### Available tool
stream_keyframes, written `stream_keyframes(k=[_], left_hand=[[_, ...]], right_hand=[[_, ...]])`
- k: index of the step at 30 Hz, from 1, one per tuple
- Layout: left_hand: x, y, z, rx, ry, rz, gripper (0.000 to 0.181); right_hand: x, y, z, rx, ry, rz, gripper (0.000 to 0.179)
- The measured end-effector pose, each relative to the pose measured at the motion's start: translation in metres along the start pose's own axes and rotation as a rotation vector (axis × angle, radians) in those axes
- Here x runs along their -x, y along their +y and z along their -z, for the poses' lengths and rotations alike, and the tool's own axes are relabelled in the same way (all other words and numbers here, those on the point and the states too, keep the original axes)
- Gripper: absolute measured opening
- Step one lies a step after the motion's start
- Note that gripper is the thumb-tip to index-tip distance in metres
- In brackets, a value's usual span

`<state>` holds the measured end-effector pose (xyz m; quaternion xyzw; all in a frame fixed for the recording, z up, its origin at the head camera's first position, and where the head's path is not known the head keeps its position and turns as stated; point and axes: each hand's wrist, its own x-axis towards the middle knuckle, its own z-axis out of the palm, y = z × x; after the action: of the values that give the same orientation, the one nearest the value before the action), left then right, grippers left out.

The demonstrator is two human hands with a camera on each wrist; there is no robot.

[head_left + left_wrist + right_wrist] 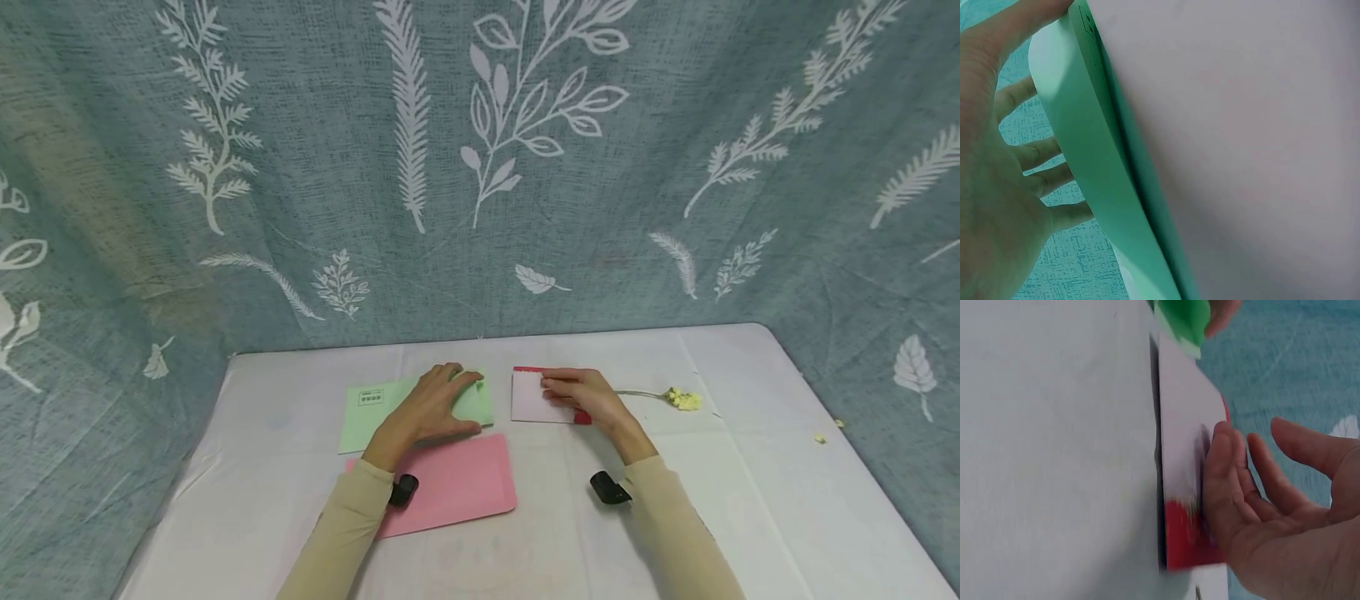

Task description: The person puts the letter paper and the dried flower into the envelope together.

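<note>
A light green envelope (375, 414) lies at the table's back left, its right end bowed open. My left hand (435, 404) spans that end, thumb at the near edge and fingers at the far edge. The left wrist view shows the green envelope (1091, 137) between thumb and fingers. To its right lies a whitish card (527, 398) with red along its top and a red corner. My right hand (592, 398) is over the card's right part. In the right wrist view, its loosely bent fingers touch the card (1182, 412) near the red corner.
A pink envelope (457, 492) lies in front of the green one, partly under the left forearm. Beyond the right hand lies a yellow flower (682, 399) on a thin stem. Small yellow bits (820, 437) are near the right edge. A patterned curtain (450, 283) hangs behind the white table.
</note>
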<state>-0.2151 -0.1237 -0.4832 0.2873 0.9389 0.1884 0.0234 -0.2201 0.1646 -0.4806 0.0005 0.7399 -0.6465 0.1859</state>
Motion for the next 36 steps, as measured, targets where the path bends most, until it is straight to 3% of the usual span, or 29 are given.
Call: stream_keyframes(k=[9, 14, 22, 28, 36], left_hand=[[0.001, -0.001, -0.001, -0.007, 0.002, 0.004, 0.074], [0.003, 0.0, 0.001, 0.01, 0.003, 0.005, 0.074], [0.003, 0.0, 0.0, 0.015, -0.013, 0.018, 0.073], [0.003, 0.001, 0.0, 0.023, -0.01, 0.024, 0.073], [0.003, 0.001, -0.001, 0.025, -0.01, 0.031, 0.073]], right_hand=[[0.008, 0.003, 0.023, 0.023, 0.154, -0.005, 0.042], [0.01, 0.008, 0.03, 0.06, 0.216, -0.057, 0.047], [0.01, 0.013, 0.034, 0.191, 0.226, -0.17, 0.035], [0.012, 0.011, 0.033, 0.176, 0.211, -0.158, 0.025], [0.015, 0.009, 0.032, 0.226, 0.25, -0.174, 0.031]])
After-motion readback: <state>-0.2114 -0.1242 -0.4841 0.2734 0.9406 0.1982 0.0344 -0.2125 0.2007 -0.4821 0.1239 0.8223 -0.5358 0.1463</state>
